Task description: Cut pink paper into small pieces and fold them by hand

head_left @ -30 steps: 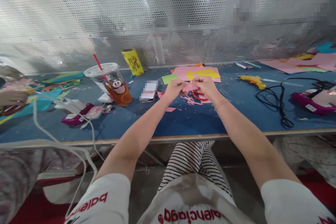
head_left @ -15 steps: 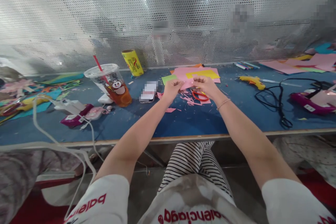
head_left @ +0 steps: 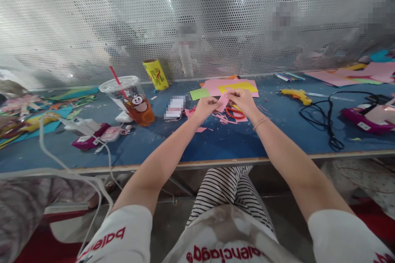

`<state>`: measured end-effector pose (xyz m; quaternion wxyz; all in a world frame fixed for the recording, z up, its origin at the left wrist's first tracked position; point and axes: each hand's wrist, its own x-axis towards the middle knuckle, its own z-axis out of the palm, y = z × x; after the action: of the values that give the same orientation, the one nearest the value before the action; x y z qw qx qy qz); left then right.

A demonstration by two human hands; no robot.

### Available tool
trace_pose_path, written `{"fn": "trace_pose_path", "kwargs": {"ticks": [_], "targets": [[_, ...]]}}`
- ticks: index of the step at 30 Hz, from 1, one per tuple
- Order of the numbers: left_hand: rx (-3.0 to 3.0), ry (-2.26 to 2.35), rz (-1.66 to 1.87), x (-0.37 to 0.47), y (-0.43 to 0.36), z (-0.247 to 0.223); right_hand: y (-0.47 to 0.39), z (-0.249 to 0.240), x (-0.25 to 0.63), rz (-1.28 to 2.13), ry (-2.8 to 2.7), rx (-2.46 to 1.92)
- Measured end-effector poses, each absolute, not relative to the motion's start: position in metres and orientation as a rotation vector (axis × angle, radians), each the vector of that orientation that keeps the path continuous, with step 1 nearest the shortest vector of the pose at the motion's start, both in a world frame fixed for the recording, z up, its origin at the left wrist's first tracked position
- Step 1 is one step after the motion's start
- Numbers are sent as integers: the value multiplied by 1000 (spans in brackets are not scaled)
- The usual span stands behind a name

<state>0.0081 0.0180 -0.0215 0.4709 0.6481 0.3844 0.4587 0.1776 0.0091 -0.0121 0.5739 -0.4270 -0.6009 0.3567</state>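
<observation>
A small piece of pink paper (head_left: 222, 102) is held up between my two hands, over the blue table. My left hand (head_left: 206, 107) pinches its left side, and my right hand (head_left: 241, 99) grips its upper right edge. Just beneath my hands, orange-handled scissors (head_left: 235, 112) lie among thin pink paper scraps (head_left: 226, 120). Behind them are pink sheets (head_left: 210, 86), a yellow strip (head_left: 238, 87) on top, and a green piece (head_left: 199, 94).
Left of my hands are a phone (head_left: 175, 108), a lidded drink cup (head_left: 138, 104), a yellow roll (head_left: 156, 74) and a purple power strip (head_left: 91, 136). On the right, a yellow glue gun (head_left: 295, 96) lies by black cable (head_left: 329, 121). A perforated metal screen (head_left: 216, 20) stands behind.
The pink paper has turned to a steeper slant between my hands. My left hand has shifted slightly right and down. My right hand has barely moved.
</observation>
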Motion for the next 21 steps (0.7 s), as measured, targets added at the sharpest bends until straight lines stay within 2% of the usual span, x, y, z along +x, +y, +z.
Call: {"fn": "trace_pose_path", "kwargs": {"ticks": [9, 17, 21], "targets": [[1864, 1008, 1272, 8, 15, -14, 6, -12, 173, 735, -1522, -1001], [1845, 1004, 1285, 7, 17, -15, 8, -13, 173, 718, -1521, -990], [1859, 1006, 1273, 9, 11, -11, 5, -12, 171, 599, -1586, -1002]]}}
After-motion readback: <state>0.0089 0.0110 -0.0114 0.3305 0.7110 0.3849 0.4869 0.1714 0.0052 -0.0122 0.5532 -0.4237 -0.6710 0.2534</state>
